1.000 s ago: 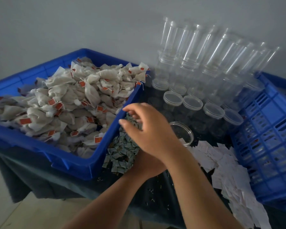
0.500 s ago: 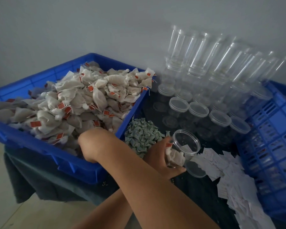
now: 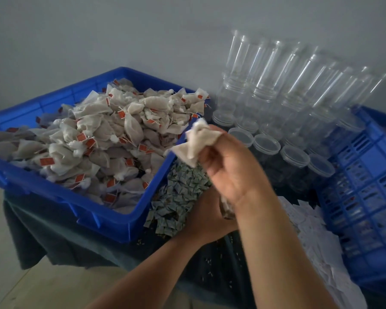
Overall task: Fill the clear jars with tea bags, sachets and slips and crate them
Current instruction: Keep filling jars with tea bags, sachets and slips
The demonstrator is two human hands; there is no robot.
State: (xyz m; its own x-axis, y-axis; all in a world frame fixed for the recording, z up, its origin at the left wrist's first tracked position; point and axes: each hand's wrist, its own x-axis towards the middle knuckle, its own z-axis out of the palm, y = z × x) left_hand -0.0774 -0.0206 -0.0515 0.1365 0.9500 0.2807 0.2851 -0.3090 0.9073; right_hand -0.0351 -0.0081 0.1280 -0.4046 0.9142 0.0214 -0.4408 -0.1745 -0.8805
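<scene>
My right hand [image 3: 230, 172] grips a small bunch of white tea bags [image 3: 196, 141] above the pile of green sachets [image 3: 176, 197]. Just below it, my left hand [image 3: 204, 221] holds a clear jar [image 3: 227, 210]. That jar is almost wholly hidden by my right wrist, and only a sliver with tea bags inside shows. A blue bin [image 3: 120, 221] at the left is heaped with tagged tea bags [image 3: 98, 141]. White paper slips [image 3: 314, 248] lie at the right.
Tall stacks of empty clear jars [image 3: 274, 90] stand at the back against the wall, with a row of lidded jars [image 3: 266, 144] in front of them. A slatted blue crate [image 3: 366, 188] sits at the right edge. Dark cloth [image 3: 54, 241] covers the table.
My right hand has come out of the blue bin with tea bags and moved right, over the jar. The jar in my left hand is now hidden behind it.
</scene>
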